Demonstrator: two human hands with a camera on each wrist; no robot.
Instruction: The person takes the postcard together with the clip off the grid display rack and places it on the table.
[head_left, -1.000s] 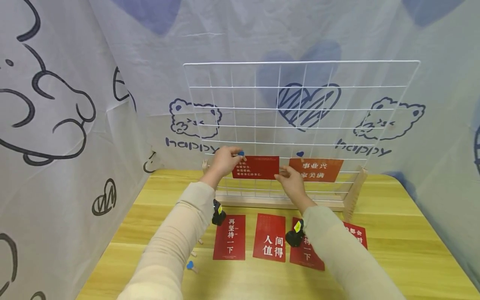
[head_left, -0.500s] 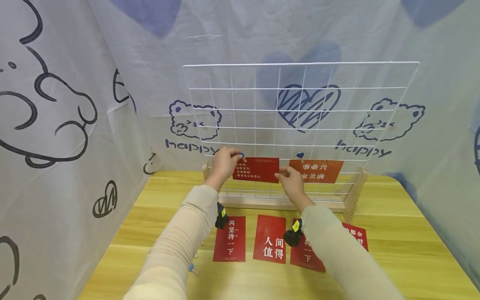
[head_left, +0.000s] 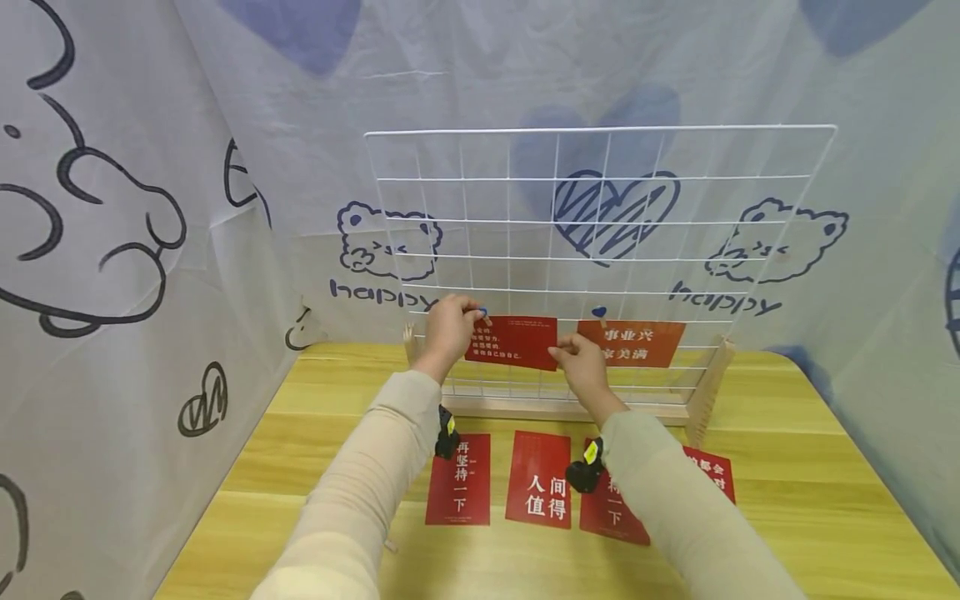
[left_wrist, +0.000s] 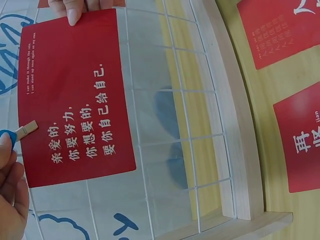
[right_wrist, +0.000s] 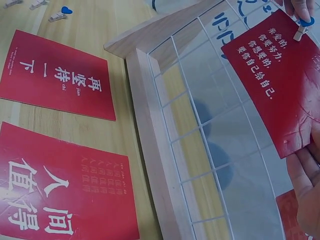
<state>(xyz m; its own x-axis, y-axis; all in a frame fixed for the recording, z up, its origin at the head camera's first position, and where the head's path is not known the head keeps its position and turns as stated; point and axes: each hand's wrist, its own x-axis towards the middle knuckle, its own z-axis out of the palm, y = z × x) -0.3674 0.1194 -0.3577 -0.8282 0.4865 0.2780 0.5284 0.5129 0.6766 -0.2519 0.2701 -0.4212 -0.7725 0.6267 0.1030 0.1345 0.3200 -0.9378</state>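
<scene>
A red card (left_wrist: 75, 100) with white writing lies against the white wire grid (head_left: 510, 250), near its lower edge. My left hand (head_left: 450, 327) pinches a small wooden clothespin (left_wrist: 26, 131) with a blue heart, whose tip is on the card's top edge near the left corner. At the card's right end, my right hand (head_left: 581, 364) holds the edge between thumb and fingers. An orange-red card (head_left: 637, 343) hangs just right of that hand, under another blue-heart clothespin (head_left: 599, 313).
Below the grid's wooden base (head_left: 525, 408), several red cards lie on the table, among them a left one (head_left: 459, 483) and a middle one (head_left: 538, 479). Several loose clothespins (right_wrist: 59, 15) lie at the table's left. A printed cloth (head_left: 480, 83) hangs behind.
The card's right end has dipped slightly, so it sits a little tilted. Both hands stay nearly in place, still on the card and clothespin; the left forearm has shifted slightly right.
</scene>
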